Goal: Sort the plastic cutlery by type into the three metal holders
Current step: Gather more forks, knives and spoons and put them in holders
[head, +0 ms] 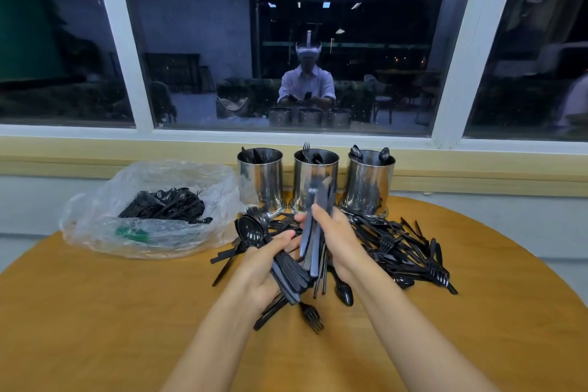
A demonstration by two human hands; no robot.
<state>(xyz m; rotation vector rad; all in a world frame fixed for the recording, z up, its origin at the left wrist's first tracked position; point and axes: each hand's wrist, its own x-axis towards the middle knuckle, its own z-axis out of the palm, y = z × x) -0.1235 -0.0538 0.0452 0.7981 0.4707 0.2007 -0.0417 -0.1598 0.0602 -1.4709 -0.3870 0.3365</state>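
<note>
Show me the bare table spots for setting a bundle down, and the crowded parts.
Bare: the wide near-left table in front of the plastic bag, left of the left hand holding spoons; also the near-right corner below the loose pile, beside the right hand holding knives. Crowded: from the hands to the holders.

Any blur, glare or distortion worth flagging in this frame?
Head view: the cutlery in the right hand is motion-blurred; the dark window mirrors the room; the metal holders show glare; wide-angle bending curves the table edge.
</note>
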